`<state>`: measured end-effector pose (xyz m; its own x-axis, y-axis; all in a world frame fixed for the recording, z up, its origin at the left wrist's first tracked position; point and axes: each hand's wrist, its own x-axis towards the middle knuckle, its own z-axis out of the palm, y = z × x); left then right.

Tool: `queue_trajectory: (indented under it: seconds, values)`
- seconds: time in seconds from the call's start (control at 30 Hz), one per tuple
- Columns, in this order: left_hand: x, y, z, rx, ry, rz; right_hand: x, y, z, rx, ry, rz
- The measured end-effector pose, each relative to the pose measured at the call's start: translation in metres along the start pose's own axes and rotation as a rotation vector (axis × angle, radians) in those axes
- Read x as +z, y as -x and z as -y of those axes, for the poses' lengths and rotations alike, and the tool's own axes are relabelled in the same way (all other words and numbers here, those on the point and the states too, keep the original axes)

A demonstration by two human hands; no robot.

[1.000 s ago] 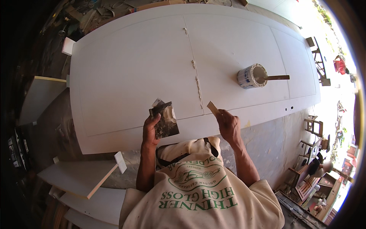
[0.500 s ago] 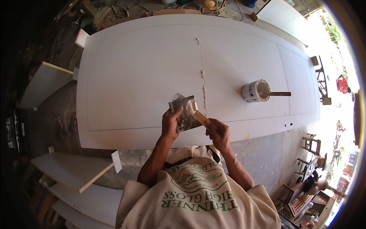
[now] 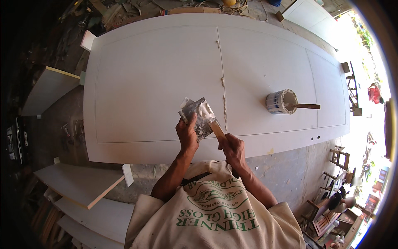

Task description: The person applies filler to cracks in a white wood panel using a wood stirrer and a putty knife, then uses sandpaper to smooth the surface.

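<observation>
My left hand grips a dark, putty-smeared flat plate, its thumb lying on the face. A paler corner, possibly a second blade, shows behind the plate's upper left. In my right hand is the wooden handle of a putty knife, fingers wrapped round its end. White putty covers the knife's head, which touches or overlaps the plate; its edge cannot be made out. Both tools are over the near part of a white door panel. Lumpy beads of putty lie along a groove across the panel.
A putty-smeared can stands on the panel to the right, with a wooden stick jutting from its mouth. Other white panels are at the lower left. Wooden stools and cluttered furniture stand at the right.
My right hand has drawn slightly nearer and left, and the knife handle is steeper. The plate has turned in my left hand, showing more of its smeared face.
</observation>
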<state>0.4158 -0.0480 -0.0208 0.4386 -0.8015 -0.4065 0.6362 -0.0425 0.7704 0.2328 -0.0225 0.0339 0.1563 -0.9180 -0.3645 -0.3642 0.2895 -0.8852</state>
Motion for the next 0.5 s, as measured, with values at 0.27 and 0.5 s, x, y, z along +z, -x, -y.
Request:
queue_trajectory:
  seconds: [0.27,0.5]
  values:
    - [-0.015,-0.023,-0.019,0.0,0.058,-0.12,-0.026,-0.042,-0.004,0.132,-0.257,0.014]
    - [-0.047,-0.053,-0.045,0.073,0.072,-0.197,-0.044,-0.247,0.016,-0.631,0.442,-0.554]
